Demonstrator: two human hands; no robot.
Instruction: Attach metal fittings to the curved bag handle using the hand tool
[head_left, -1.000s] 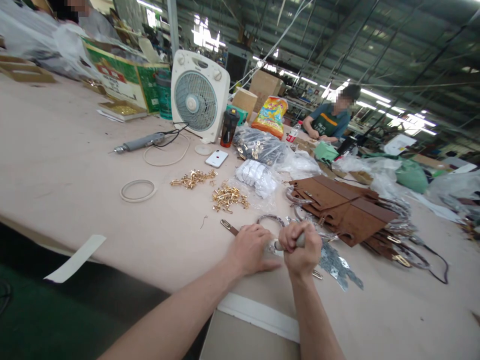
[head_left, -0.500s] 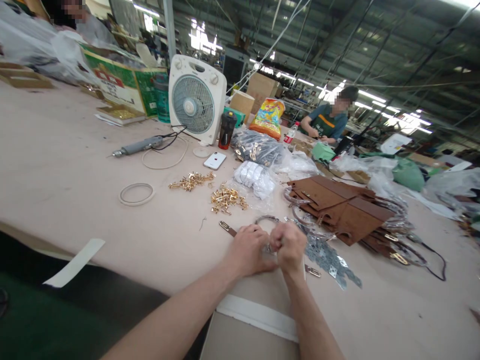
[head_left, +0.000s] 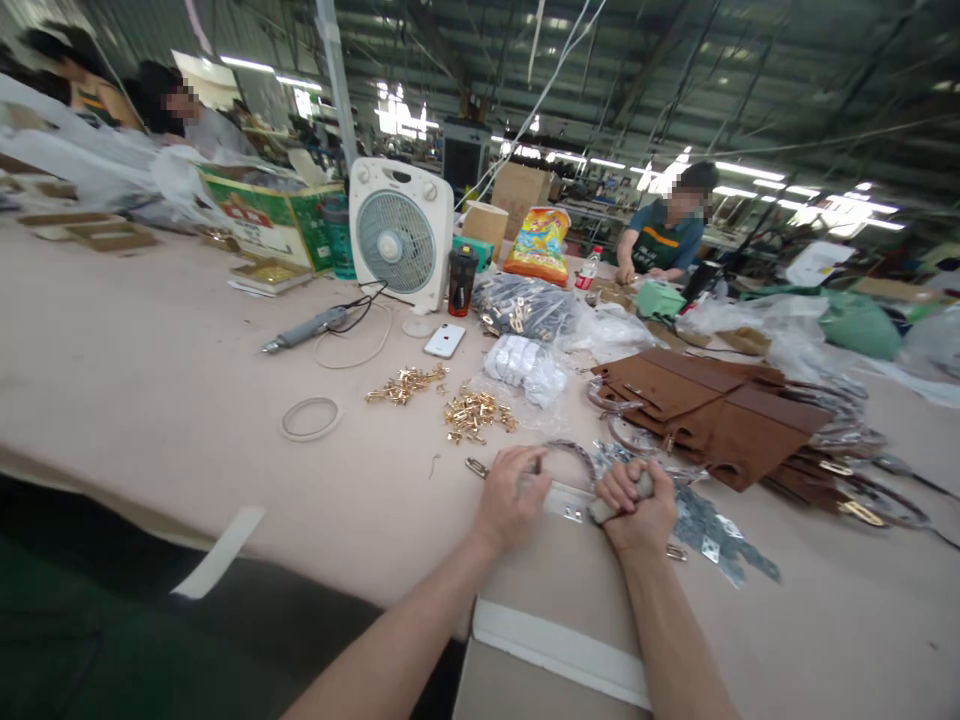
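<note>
My right hand [head_left: 636, 505] is closed around a stubby grey object [head_left: 644, 486], whose exact kind I cannot make out. Left of that fist, my left hand [head_left: 516, 498] has its fingers curved and its thumb apart, with nothing visible between them. Both hands are over a taupe bag panel [head_left: 559, 575] with a white strip [head_left: 555, 650] across it. A small shiny metal fitting [head_left: 573, 514] shows on the panel between the hands. A brown handle [head_left: 574, 455] curves behind, and strap ends with gold buckles [head_left: 476, 467] stick out at both sides.
Gold fasteners [head_left: 476, 413] lie in piles beyond my hands. Grey metal plates [head_left: 709, 530] and stacked brown bag pieces [head_left: 720, 410] are at the right. Farther back are a phone [head_left: 445, 341], an electric screwdriver [head_left: 307, 328], a tape roll [head_left: 310, 418] and a fan [head_left: 397, 235]. A co-worker [head_left: 664, 235] sits opposite.
My hands have moved apart, the right one away to the right with the grey object in view. The metal fitting on the panel now shows between them. The camera view has shifted.
</note>
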